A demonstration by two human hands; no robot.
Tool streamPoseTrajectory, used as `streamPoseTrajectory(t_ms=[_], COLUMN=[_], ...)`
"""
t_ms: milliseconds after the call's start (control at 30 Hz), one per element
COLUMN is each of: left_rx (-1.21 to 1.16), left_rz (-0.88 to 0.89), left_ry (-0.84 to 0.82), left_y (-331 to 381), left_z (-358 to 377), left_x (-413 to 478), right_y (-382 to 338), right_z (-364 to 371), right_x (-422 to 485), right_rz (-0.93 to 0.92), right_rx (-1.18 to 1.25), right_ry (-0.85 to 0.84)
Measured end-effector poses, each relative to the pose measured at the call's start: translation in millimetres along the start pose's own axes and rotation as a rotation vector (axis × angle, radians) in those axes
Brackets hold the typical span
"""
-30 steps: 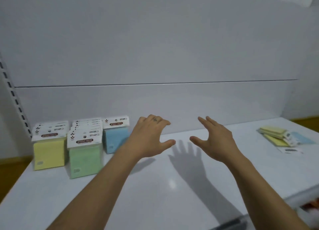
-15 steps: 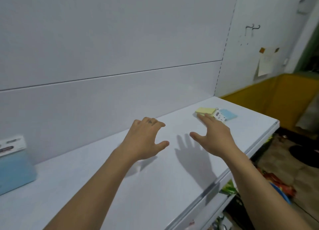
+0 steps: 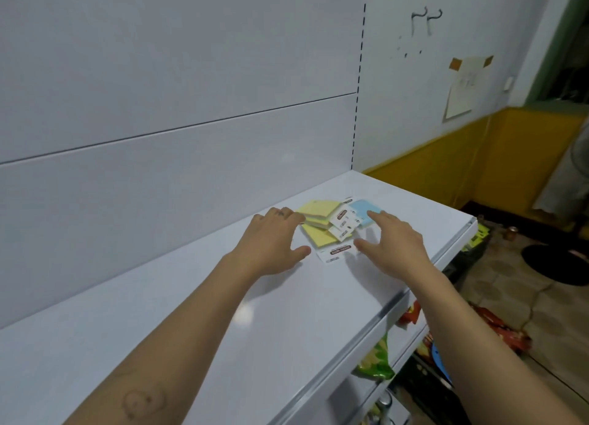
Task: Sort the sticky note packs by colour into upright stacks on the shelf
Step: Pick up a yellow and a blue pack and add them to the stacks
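Near the shelf's (image 3: 287, 313) right end, yellow packs (image 3: 317, 208) and a blue pack (image 3: 363, 209) lie flat, at 2 o'clock from the left grip (image 3: 274, 243) and 11 o'clock from the right grip (image 3: 393, 243). Both grips are spread apart and hold nothing. The yellow packs run 10-to-4, labels toward 4.

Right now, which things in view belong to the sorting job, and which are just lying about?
Job: yellow packs, blue pack, shelf, left hand, right hand, both open at the pile.
Lying about: taped paper, wall hooks, snack bags under the shelf.
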State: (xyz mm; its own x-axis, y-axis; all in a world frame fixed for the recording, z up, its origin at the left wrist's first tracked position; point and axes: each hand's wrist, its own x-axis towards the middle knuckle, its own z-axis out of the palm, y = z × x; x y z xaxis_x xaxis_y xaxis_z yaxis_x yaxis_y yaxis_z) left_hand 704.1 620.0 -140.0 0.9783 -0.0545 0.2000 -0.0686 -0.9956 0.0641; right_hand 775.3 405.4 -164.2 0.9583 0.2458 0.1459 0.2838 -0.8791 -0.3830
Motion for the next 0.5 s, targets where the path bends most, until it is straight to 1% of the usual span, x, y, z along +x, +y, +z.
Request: streamPoseTrajectory(t_ms=[67, 100, 200, 233, 333, 500], left_rx=[-0.021, -0.036, -0.08, -0.091, -0.103, -0.135], left_rz=[-0.027, -0.04, -0.082, -0.095, -0.138, -0.139], left_ry=[-0.013, -0.017, -0.02, -0.023, -0.062, -0.163], left_y=[7.9, 12.2, 18.9, 19.2, 15.9, 10.0], left_z=[9.6, 14.8, 28.2, 30.6, 33.3, 30.3], left_x=[18.8, 26.6, 43.1, 46.8, 57.5, 70.8], right_y=[10.9, 15.7, 24.5, 26.0, 30.6, 34.5], right_z=[11.4, 17.2, 25.1, 25.1, 26.7, 30.5], right_x=[15.0, 21.2, 38.6, 44.9, 65.1, 80.9], right_rz=[0.007, -0.001, -0.034, -0.047, -0.082, -0.06], right_rx=[0.023, 0.039, 0.092, 0.082, 0.023, 0.038], right_ry=[-0.017, 0.002, 0.152, 0.179, 0.145, 0.075])
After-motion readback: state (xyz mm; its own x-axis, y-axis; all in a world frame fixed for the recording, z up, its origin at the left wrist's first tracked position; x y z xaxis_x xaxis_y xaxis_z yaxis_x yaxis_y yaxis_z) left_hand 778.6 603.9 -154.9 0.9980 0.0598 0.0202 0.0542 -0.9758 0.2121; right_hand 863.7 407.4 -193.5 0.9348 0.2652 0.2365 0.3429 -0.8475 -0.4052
